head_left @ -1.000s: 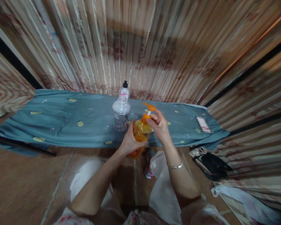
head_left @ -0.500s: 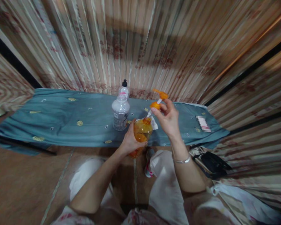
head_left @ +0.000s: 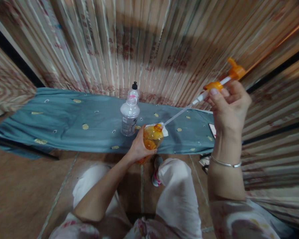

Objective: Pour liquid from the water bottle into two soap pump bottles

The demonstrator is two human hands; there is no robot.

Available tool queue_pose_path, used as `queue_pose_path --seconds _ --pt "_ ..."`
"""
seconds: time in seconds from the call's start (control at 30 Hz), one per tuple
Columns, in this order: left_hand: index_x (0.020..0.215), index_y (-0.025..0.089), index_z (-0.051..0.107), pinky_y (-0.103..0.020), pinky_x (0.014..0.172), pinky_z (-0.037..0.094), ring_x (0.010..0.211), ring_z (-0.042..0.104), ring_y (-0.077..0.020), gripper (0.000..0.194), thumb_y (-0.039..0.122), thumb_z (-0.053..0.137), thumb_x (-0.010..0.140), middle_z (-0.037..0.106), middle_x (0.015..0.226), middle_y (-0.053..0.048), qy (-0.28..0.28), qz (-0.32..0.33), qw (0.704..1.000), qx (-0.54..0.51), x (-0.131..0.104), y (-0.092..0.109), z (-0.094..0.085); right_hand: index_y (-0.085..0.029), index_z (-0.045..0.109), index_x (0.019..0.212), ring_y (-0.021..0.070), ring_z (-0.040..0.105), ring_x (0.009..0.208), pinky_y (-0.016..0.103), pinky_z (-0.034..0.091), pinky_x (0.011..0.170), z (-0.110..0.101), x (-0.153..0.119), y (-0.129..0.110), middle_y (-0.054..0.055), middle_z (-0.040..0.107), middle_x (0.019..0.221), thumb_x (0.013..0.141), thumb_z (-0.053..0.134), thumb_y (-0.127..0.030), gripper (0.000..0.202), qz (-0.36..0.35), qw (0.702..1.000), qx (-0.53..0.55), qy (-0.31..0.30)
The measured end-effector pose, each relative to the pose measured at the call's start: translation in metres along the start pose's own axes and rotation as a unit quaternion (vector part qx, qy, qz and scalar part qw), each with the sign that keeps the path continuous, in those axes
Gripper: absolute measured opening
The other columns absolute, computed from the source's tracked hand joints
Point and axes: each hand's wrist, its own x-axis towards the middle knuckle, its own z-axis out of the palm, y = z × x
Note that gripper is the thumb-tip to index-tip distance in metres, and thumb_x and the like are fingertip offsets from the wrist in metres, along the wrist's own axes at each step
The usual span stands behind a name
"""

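Observation:
My left hand (head_left: 139, 146) is wrapped round an amber see-through bottle (head_left: 153, 136), tilted a little with its neck uncovered at the top. Up to the right, my right hand (head_left: 230, 106) pinches an orange pump dispenser (head_left: 215, 87) by its collar. The pump's long whitish tube (head_left: 178, 116) slants down to the left, its lower tip right by the bottle's mouth. Whether the tip still touches the neck I cannot tell. Just left of the amber bottle stands a clear plastic bottle (head_left: 129, 121) without a cap. Behind it is another clear bottle with a black cap (head_left: 134, 85).
A narrow bench (head_left: 67, 129) covered in blue-green patterned cloth runs across in front of me. White tissue (head_left: 165, 131) lies behind the amber bottle. A flat white item (head_left: 212, 130) is partly hidden by my right arm. Pleated curtains (head_left: 144, 46) hang behind, with dark metal poles at both sides.
My right hand has moved up and to the right, drawing the orange pump and its tube out of the amber bottle. My left hand keeps its grip on the bottle in about the same place.

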Motion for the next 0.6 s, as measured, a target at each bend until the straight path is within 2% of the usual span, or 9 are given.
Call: queue_pose_path --seconds 0.1,0.27,0.37,0.47,0.6 --pt "0.158 0.017 0.024 -0.054 0.122 0.036 0.144 0.047 -0.0384 0.125 0.036 0.092 0.055 0.042 0.158 -0.020 -0.002 0.002 1.000 -0.004 0.000 0.000 0.000 -0.024 0.068 0.095 0.0145 0.067 0.077 0.032 0.057 0.073 0.003 -0.004 -0.005 0.002 0.068 0.093 0.057 0.093 -0.048 0.052 -0.015 1.000 -0.007 -0.002" --pt "0.158 0.017 0.025 -0.054 0.122 0.036 0.145 0.046 -0.0389 0.126 0.035 0.092 0.054 0.043 0.158 -0.021 0.000 -0.005 1.000 -0.012 0.000 0.000 0.000 -0.023 0.070 0.093 0.0141 0.066 0.071 0.033 0.058 0.074 0.010 -0.013 -0.009 0.002 0.070 0.084 0.056 0.095 -0.047 0.051 -0.002 1.000 0.005 -0.004" --pt "0.158 0.015 0.024 -0.055 0.123 0.034 0.145 0.046 -0.0397 0.127 0.036 0.092 0.053 0.041 0.158 -0.022 -0.003 -0.012 1.000 -0.008 0.000 0.002 -0.001 -0.021 0.073 0.094 0.0164 0.070 0.075 0.036 0.060 0.079 0.010 -0.015 -0.008 0.005 0.074 0.089 0.056 0.094 -0.050 0.052 0.026 0.999 0.030 -0.014" --pt "0.158 0.013 0.023 -0.056 0.123 0.034 0.144 0.046 -0.0405 0.128 0.037 0.092 0.053 0.041 0.158 -0.023 -0.009 -0.022 1.000 0.001 0.000 0.003 -0.002 -0.021 0.075 0.087 0.0166 0.071 0.080 0.034 0.060 0.080 0.008 -0.015 -0.006 0.005 0.075 0.093 0.053 0.096 -0.047 0.048 0.018 1.000 0.006 0.014" --pt "0.158 0.014 0.023 -0.054 0.123 0.034 0.145 0.046 -0.0398 0.128 0.037 0.093 0.054 0.043 0.157 -0.023 -0.004 -0.017 1.000 -0.002 0.000 0.002 -0.003 -0.022 0.076 0.088 0.0154 0.070 0.078 0.034 0.060 0.077 0.005 -0.016 -0.004 0.007 0.075 0.098 0.059 0.094 -0.044 0.040 0.012 1.000 0.019 0.015"
